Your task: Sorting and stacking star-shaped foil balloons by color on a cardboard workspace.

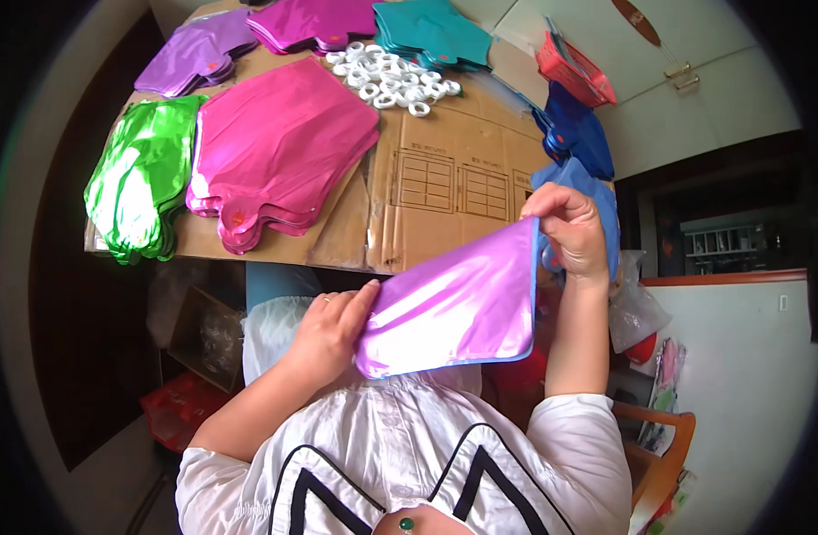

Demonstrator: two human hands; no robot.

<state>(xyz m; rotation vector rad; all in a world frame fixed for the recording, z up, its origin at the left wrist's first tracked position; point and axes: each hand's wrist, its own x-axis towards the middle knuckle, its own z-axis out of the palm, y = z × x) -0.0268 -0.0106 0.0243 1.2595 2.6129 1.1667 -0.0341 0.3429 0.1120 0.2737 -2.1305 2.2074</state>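
A shiny purple foil balloon (458,303), flat and with a thin blue edge, is stretched between my two hands above my lap. My left hand (330,332) grips its left end, with the fingers lying over the top and the thumb hidden. At the upper right corner my right hand (569,234) pinches the foil between thumb and curled fingers. Just behind my right hand, light blue foil balloons (583,183) hang at the table's right edge.
Cardboard (467,134) covers the table. On it lie stacks of pink (284,143), green (146,169), violet (195,53), magenta (311,22), teal (431,36) and dark blue (576,129) foil balloons. White rings (395,78) are heaped mid-table. A red basket (574,71) stands far right; a wooden chair (672,437) is lower right.
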